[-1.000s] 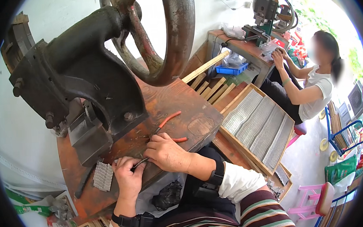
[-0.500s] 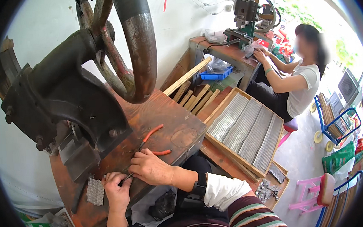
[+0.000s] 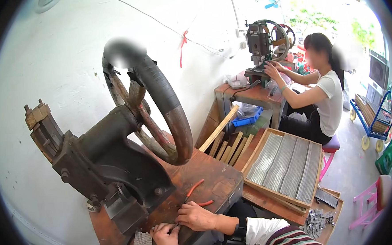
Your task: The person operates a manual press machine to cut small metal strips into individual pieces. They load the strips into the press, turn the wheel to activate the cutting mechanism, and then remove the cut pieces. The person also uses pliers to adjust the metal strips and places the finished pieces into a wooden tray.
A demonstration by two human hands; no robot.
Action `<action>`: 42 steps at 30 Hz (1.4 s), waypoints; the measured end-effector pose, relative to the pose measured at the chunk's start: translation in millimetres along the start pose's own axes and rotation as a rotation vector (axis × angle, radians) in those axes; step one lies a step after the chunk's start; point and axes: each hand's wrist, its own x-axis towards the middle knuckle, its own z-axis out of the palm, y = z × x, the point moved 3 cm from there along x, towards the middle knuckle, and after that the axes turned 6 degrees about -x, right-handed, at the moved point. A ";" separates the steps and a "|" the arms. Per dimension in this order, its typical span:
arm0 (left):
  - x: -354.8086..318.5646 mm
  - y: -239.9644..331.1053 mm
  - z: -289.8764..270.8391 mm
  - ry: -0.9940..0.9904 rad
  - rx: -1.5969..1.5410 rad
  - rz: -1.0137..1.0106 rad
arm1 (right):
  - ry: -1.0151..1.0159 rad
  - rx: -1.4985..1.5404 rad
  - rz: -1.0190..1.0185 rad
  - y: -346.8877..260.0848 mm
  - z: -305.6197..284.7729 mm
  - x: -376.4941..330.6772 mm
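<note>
Low over the worktable, my left hand and my right hand are close together, both with fingers closed. A thin dark metal piece runs between their fingertips; its kind is too small to make out. Left of my left hand lies a block of small grey metal pieces in rows. Pliers with orange-red handles lie splayed on the table just beyond my right hand, which partly hides their jaws. The dark hand press with its big handwheel stands beyond my left hand.
To the right, a wooden tray holds long rows of grey metal strips. Below it sits a box of loose metal bits. Wooden bars and a blue bin lie behind. A co-worker sits at another press.
My view has tilted up, so the table and my hands sit lower and further right. The co-worker's hands have shifted up toward their press. My hands keep the same pinch.
</note>
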 end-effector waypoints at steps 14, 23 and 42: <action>2.5 3.6 -3.9 -0.042 0.001 0.016 | 0.140 0.141 0.056 -1.7 -1.9 0.4; 6.8 6.6 -5.2 -0.057 -0.030 -0.007 | 0.039 0.075 0.052 -2.9 -2.1 1.9; -5.1 -12.5 5.3 -0.055 -0.093 -0.130 | 0.191 -0.097 -0.135 -12.7 -2.2 -10.2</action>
